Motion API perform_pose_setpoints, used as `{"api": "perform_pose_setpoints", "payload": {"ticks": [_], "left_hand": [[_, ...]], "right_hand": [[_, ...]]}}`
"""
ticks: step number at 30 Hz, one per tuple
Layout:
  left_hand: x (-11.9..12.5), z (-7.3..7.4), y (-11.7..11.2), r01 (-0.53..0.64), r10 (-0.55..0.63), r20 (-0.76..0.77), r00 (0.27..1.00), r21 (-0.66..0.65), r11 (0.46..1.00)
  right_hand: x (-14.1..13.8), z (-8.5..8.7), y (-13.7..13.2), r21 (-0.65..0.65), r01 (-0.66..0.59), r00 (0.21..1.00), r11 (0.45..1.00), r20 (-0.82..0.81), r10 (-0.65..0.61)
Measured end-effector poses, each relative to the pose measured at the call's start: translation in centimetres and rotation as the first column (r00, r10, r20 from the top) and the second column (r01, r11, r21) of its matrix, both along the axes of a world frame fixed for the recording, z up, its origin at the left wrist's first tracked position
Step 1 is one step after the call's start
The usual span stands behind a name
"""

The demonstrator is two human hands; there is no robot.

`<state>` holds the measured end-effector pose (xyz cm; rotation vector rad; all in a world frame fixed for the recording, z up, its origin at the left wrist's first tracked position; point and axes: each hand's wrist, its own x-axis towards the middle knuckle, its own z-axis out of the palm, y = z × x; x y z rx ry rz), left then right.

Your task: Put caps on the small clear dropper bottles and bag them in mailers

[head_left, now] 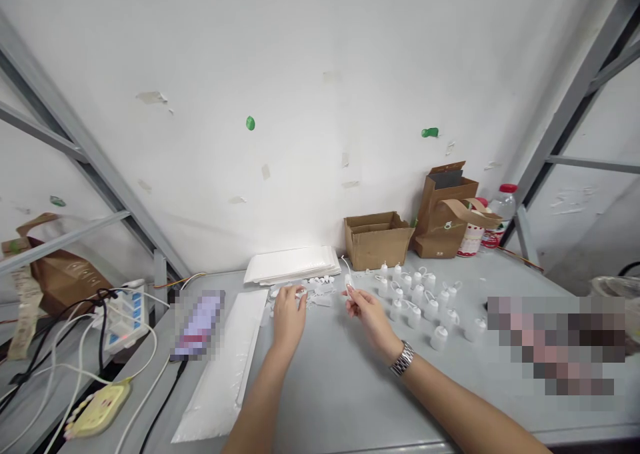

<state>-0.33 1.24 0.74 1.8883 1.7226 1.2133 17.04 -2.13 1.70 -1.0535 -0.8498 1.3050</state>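
My left hand rests on the grey table, its fingers curled onto small white caps that lie in a loose pile. What it pinches there is too small to name. My right hand, with a metal watch on its wrist, pinches a small white squeeze bottle and holds it upright just above the table. Several more white bottles with looped caps stand to the right of that hand.
An open cardboard box and brown paper bags stand by the wall. White flat bags are stacked behind the caps; a long one lies at left. A power strip and cables sit at far left.
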Motion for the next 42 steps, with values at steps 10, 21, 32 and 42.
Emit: {"api": "perform_pose_setpoints", "payload": {"ticks": [10,21,32,42], "left_hand": [[0.5,-0.6,0.1,0.049,-0.011,-0.424,0.906,0.079,0.996],[-4.2,1.3,0.3,-0.378,0.266,-0.567,0.779,-0.088,0.922],[-2.0,-0.3,1.6,-0.127,0.008,-0.667,0.745,-0.13,0.983],[-2.0,-1.2,2.0,-0.115,-0.002,-0.759,0.651,-0.102,0.988]], "right_hand": [[-0.4,-0.1,0.0,0.031,0.002,1.0,1.0,0.027,-0.002],[-0.5,-0.1,-0.2,0.017,-0.012,0.999,1.0,0.041,0.011],[-0.8,-0.3,-0.1,0.04,-0.039,0.995,0.998,0.091,0.035],[-1.1,-0.8,-0.1,0.035,-0.092,0.985,0.995,0.147,0.086]]}}
